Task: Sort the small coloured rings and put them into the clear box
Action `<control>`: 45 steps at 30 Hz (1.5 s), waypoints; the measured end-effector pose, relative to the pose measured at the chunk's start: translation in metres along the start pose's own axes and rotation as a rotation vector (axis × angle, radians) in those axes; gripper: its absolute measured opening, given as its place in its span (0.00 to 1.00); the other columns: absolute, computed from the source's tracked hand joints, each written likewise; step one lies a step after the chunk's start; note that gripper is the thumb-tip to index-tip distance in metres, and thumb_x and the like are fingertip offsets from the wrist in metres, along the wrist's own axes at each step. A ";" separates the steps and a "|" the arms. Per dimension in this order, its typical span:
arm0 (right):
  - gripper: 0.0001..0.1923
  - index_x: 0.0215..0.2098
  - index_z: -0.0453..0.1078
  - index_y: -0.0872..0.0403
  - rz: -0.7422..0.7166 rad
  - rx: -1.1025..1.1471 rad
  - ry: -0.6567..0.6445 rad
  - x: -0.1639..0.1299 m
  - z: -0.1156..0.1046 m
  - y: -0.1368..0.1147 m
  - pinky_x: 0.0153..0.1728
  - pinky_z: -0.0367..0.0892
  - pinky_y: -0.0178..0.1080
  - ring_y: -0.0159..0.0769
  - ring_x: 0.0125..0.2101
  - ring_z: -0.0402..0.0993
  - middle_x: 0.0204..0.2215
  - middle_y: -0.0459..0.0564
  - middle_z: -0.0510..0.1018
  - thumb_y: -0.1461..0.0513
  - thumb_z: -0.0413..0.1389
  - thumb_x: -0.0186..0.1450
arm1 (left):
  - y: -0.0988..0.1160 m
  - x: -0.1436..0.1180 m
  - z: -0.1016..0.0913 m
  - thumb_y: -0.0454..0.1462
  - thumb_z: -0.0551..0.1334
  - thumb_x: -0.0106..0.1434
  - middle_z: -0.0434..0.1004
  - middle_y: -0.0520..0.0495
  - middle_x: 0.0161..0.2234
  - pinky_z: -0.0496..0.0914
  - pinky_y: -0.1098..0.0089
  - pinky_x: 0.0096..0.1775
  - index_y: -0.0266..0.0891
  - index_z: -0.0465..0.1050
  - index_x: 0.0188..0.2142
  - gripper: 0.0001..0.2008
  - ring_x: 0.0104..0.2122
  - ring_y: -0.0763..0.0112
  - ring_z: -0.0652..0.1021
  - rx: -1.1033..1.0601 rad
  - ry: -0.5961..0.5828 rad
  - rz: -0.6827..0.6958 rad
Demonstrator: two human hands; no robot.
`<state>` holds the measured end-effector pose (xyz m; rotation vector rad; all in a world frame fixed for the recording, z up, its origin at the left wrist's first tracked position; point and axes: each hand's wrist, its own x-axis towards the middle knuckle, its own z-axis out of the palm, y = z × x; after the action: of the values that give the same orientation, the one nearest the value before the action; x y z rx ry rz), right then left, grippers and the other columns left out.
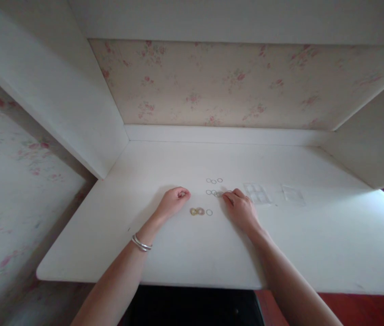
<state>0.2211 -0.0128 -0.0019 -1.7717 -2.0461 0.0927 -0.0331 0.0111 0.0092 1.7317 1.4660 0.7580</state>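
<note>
My left hand (175,199) rests on the white table with its fingers curled into a pinch; whether anything small is between them is hidden. Palm down, my right hand (241,207) has its fingertips drawn together at the right end of a middle row of thin rings (208,192). A ring (218,194) lies right by those fingertips, partly covered. Farther back is a short row of three thin rings (213,182). Nearer me lie yellowish rings (193,211), pinkish rings (200,211) and a single thin ring (209,212).
Right of my right hand lies a clear plastic compartment case (257,194). Beyond it is another flat clear piece (294,195). The white table (165,258) meets a back ledge (229,134) and side panels. Dark seating (195,305) shows below its front edge.
</note>
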 end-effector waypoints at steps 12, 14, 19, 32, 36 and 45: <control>0.16 0.36 0.74 0.52 0.102 -0.021 0.123 -0.003 -0.003 0.004 0.29 0.55 0.34 0.30 0.28 0.67 0.31 0.48 0.71 0.59 0.45 0.68 | 0.075 0.012 0.045 0.42 0.50 0.66 0.78 0.49 0.36 0.67 0.70 0.37 0.44 0.76 0.35 0.15 0.37 0.66 0.77 0.611 -0.227 0.452; 0.16 0.37 0.75 0.51 0.066 0.012 0.136 -0.005 -0.003 0.005 0.30 0.56 0.34 0.30 0.29 0.67 0.30 0.48 0.71 0.59 0.45 0.68 | 0.077 0.020 0.049 0.41 0.49 0.67 0.78 0.47 0.35 0.67 0.69 0.36 0.43 0.76 0.35 0.17 0.36 0.66 0.77 0.710 -0.239 0.480; 0.13 0.41 0.75 0.48 -0.080 0.036 0.073 -0.007 -0.002 0.005 0.33 0.57 0.34 0.31 0.30 0.67 0.30 0.48 0.71 0.60 0.48 0.67 | 0.066 0.032 0.047 0.39 0.49 0.67 0.77 0.47 0.36 0.67 0.70 0.36 0.45 0.75 0.40 0.15 0.36 0.67 0.77 0.794 -0.276 0.534; 0.15 0.37 0.75 0.51 0.127 0.260 0.223 -0.003 -0.004 0.008 0.31 0.60 0.33 0.31 0.29 0.69 0.30 0.48 0.73 0.57 0.47 0.67 | 0.075 0.037 0.064 0.40 0.51 0.67 0.77 0.48 0.39 0.69 0.69 0.38 0.46 0.73 0.44 0.14 0.39 0.66 0.77 0.781 -0.283 0.534; 0.15 0.37 0.75 0.51 0.162 0.308 0.248 -0.002 -0.003 0.012 0.31 0.61 0.34 0.32 0.28 0.69 0.29 0.47 0.73 0.56 0.47 0.66 | 0.082 0.043 0.070 0.36 0.52 0.66 0.77 0.44 0.39 0.69 0.69 0.39 0.40 0.75 0.38 0.12 0.40 0.65 0.77 0.804 -0.296 0.466; 0.15 0.37 0.75 0.51 0.163 0.335 0.248 -0.002 -0.001 0.013 0.31 0.61 0.34 0.31 0.28 0.68 0.29 0.47 0.72 0.56 0.47 0.66 | 0.078 0.024 0.044 0.36 0.53 0.65 0.77 0.48 0.39 0.67 0.71 0.42 0.43 0.74 0.39 0.11 0.40 0.68 0.76 0.677 -0.270 0.396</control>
<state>0.2339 -0.0122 -0.0054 -1.6442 -1.6055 0.2380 0.0503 0.0218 0.0491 2.5705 1.2809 0.1873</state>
